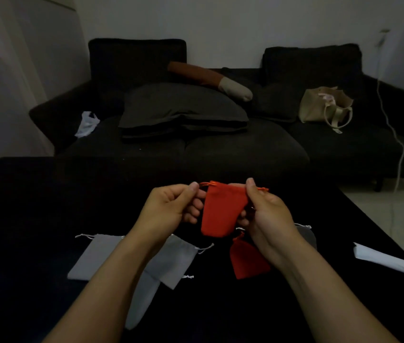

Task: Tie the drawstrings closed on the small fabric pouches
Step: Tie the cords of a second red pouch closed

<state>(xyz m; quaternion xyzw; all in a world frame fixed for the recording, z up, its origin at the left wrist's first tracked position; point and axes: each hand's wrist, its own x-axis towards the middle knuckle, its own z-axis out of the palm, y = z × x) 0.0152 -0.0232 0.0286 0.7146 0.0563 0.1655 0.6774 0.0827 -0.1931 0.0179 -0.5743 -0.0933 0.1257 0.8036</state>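
Held up over the dark worktop [35, 219], between both hands: one red pouch [223, 211], mouth at the top, body hanging free. Left hand [171, 206] pinching the cord loop [203, 184] at the left of the held pouch's mouth; right hand [267, 209] curled round the mouth's right corner, thumb on the fabric, with the other cord end [263, 189] poking out past it. Mouth looking only partly gathered, no knot to be seen yet. Risks from here, as judgement: pulling one cord harder than the other and bunching the mouth unevenly; losing a short, thin cord out of the pinch, so the mouth slackens again; letting go with both hands while forming the knot and dropping the pouch onto the pile below; tying with the mouth still half open in this dim light. Count: two red pouches, the held one and a second red pouch [248, 261] lying just below it; grey pouches, at least three plainly, namely a flat one [94, 256] far left of the held pouch, an overlapping one [173, 261] below and left, and a grey corner [307, 233] behind the right wrist; possibly a fourth paler piece [141, 300] lower down, hard to tell. One white sheet [389, 261] far right.
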